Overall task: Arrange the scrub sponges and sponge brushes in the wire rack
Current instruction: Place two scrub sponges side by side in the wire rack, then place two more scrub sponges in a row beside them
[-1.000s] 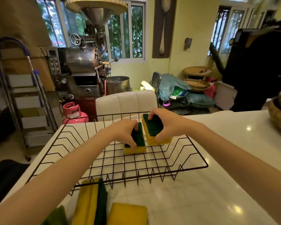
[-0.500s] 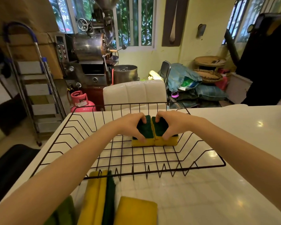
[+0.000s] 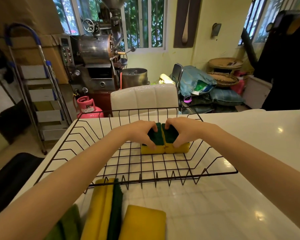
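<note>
A black wire rack (image 3: 87, 151) lies on the white counter. Inside it, near the back, two yellow scrub sponges with green tops stand side by side and touch. My left hand (image 3: 139, 132) grips the left sponge (image 3: 155, 144). My right hand (image 3: 184, 130) grips the right sponge (image 3: 177, 147). In front of the rack lie more sponges: one on its edge (image 3: 104, 208), a flat yellow one (image 3: 142, 222), and a green-topped one (image 3: 68, 224) partly hidden under my left forearm.
The white counter (image 3: 232, 196) stretches to the right and front. Behind the rack stands a white padded chair back (image 3: 144, 97). A pink gas cylinder (image 3: 87, 106), a metal roaster and a step ladder (image 3: 35, 94) are on the floor beyond.
My hands brought the two sponges together from apart and tilted, and set them down side by side on the rack floor. The camera view dipped a little.
</note>
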{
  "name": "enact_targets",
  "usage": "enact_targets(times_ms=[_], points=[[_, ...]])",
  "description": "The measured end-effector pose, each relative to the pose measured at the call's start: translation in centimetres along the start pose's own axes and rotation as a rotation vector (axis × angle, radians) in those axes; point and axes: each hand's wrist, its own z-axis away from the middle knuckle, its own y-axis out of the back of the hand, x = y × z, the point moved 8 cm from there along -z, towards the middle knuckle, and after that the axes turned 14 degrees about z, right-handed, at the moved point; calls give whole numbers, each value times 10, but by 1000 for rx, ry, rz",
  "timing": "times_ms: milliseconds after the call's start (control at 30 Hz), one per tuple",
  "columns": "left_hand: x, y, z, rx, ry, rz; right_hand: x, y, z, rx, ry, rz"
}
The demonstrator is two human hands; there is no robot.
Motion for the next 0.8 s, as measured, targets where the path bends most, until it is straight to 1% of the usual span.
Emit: enact_targets(times_ms=[167,267,333,533,633,700,800], points=[[8,2,11,-57,21,26,-8,8,6,20,23,27],[15,7,27,-112,20,51,-20,22,12,83,46,-23],[19,14,40,-114,20,60,-31,34,18,135,60,-71],[40,36,94,10,-38,90,-72,69,57,389,117,-272],[53,38,133,119,-143,84,-93,73,83,483,145,-341],[60,33,163,190,-228,53,-107,69,103,523,179,-373],[59,16,201,241,-272,75,-126,49,131,531,213,-406]])
